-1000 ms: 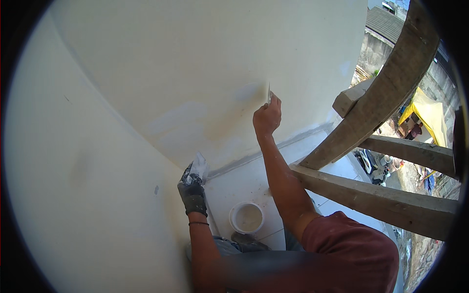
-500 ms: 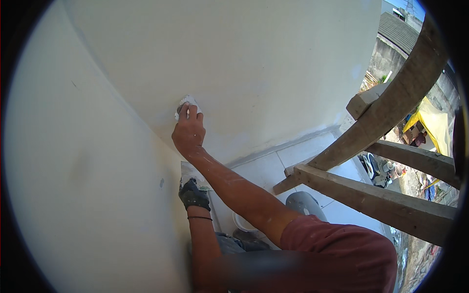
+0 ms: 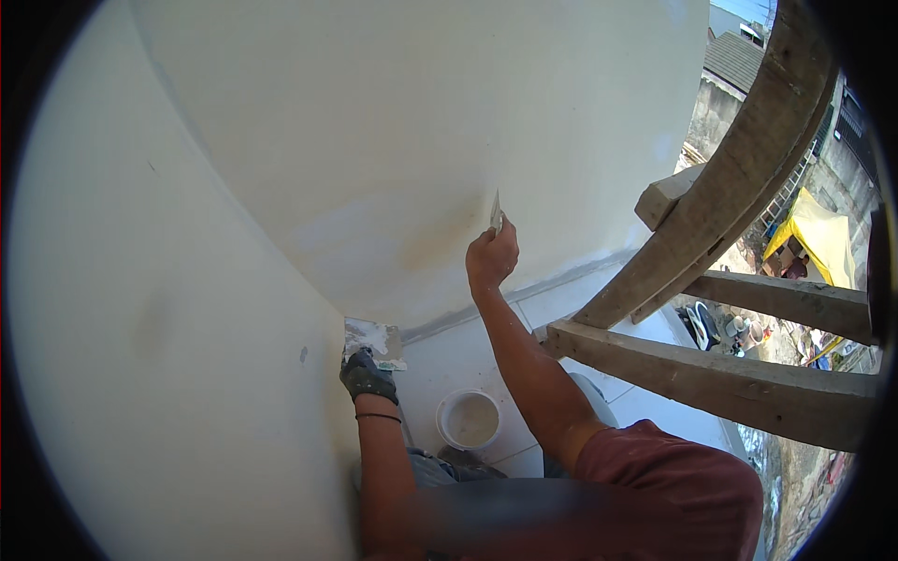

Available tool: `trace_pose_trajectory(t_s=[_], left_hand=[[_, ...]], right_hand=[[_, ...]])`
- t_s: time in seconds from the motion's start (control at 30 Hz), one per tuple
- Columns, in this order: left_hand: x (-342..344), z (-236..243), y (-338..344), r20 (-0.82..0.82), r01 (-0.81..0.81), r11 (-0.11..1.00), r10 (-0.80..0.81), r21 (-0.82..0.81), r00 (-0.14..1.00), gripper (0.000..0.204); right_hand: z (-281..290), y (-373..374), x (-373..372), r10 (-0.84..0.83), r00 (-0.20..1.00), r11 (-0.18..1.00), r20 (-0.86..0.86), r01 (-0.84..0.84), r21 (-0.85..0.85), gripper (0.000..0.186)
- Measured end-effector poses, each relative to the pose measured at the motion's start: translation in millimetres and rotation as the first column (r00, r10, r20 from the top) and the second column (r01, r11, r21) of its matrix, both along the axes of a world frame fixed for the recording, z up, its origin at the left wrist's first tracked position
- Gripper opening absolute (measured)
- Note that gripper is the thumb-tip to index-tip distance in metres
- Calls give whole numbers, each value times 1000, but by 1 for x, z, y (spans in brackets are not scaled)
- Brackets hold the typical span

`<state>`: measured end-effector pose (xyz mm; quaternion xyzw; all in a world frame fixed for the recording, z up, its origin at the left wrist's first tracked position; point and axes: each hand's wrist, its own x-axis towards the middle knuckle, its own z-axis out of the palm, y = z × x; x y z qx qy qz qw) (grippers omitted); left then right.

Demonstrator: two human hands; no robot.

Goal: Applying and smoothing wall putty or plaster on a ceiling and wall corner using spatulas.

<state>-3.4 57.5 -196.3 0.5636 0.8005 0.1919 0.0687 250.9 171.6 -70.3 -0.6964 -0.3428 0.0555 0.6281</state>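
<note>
My bare right hand (image 3: 493, 257) is closed around a putty knife (image 3: 497, 211), its thin blade pointing up at the wall (image 3: 412, 103). Whether the blade touches the wall I cannot tell. To the left of it a damp-looking smear with a whitish patch (image 3: 351, 222) marks the wall surface. Lower left, near the wall corner, my left hand (image 3: 369, 377) in a dark glove grips a flat rectangular putty board (image 3: 385, 346) with white putty on it. The left fingers are partly hidden.
A round white bucket (image 3: 441, 423) with greyish contents stands on the tiled floor (image 3: 440, 366) below my hands. Wooden beams (image 3: 720, 369) frame the right side. Beyond and lower lie a yellow tarp (image 3: 818, 234), buckets and scattered items. Another wall (image 3: 215, 374) rises close on the left.
My right hand has moved right across the wall with the putty knife, leaving the whitish smear exposed. The bucket shows fully now. The left hand and board have stayed nearly in place.
</note>
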Motion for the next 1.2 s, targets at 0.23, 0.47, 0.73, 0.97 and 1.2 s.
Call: trace_pose_trajectory(t_s=[0.23,0.47,0.73,0.97,1.2], left_hand=[[-66,-59,10,934,-397,873,-345,285,-89,48],[-13,-2,-3,674,-164,960,-31,225,738,39],[-31,50,-23,9,-22,999,22,49,1000,44],[-19,26,-14,930,-193,926,-274,324,245,42],[-8,44,-14,164,82,986,-106,146,981,43]], right_hand=[[32,8,-71,138,990,990,-35,-139,-38,37],[2,-19,-184,366,863,903,349,-420,92,57],[-18,-33,-117,358,906,922,224,-381,66,48],[-1,34,-10,-84,992,992,99,74,101,47],[-38,2,-68,242,886,967,395,-252,-27,53]])
